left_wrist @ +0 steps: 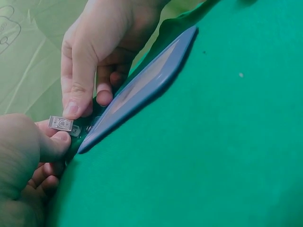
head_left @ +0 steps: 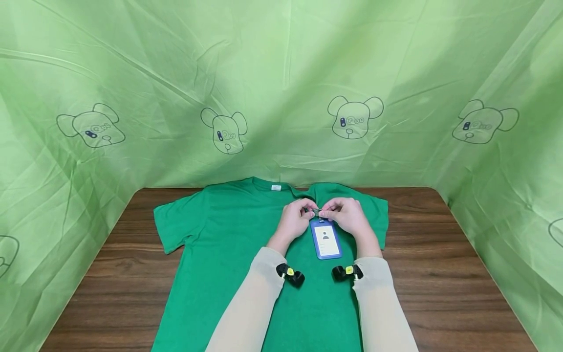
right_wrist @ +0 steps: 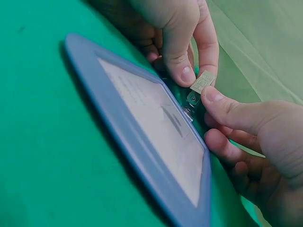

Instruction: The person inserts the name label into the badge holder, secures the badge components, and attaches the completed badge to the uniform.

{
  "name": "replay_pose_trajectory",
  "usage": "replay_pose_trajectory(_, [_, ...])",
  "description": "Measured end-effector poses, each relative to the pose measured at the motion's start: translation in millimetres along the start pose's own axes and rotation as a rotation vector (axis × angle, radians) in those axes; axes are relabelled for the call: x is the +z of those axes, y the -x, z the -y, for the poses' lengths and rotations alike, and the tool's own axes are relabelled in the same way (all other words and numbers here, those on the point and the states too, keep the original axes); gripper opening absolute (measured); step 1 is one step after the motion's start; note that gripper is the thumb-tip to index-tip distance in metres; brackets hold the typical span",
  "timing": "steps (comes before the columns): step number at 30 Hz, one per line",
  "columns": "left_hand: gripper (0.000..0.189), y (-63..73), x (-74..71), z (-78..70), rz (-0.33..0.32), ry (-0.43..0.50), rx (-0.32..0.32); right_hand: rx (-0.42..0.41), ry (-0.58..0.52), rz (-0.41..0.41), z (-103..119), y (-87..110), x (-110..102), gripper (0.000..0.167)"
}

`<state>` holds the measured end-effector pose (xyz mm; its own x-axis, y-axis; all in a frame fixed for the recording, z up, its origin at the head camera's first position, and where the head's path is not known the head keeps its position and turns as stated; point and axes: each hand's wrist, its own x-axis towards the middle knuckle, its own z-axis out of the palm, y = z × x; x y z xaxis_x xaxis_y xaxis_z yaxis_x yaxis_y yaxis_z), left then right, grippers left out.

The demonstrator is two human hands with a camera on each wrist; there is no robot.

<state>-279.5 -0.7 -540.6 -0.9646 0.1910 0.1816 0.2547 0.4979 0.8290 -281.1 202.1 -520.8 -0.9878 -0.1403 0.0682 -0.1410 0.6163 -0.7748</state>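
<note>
A green T-shirt [head_left: 246, 244] lies spread out, and a blue-framed badge holder [head_left: 327, 242] with a white card rests on its upper right chest. Its small metal clip [left_wrist: 61, 124] sits at the holder's top end, close against green fabric. My left hand [head_left: 293, 221] pinches the clip from the left with thumb and index finger. From the other side my right hand [head_left: 349, 215] pinches it too, its thumb [right_wrist: 222, 101] at the metal plate's edge. Both hands' fingertips nearly meet around the clip. The fingers behind it are partly hidden by fabric and holder.
The shirt covers the middle of a dark wooden table [head_left: 440, 274], its collar [head_left: 264, 184] near the far edge. Light green curtains [head_left: 286, 73] with printed bear heads enclose the back and both sides. Small black cameras [head_left: 295, 278] sit on both wrists.
</note>
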Motion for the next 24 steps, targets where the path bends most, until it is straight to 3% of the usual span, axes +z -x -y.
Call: replay_pose_trajectory(24, [0.014, 0.4, -2.0, -3.2, 0.027, -0.057, -0.009, -0.009, -0.009, 0.008, -0.3, 0.8, 1.0, 0.013])
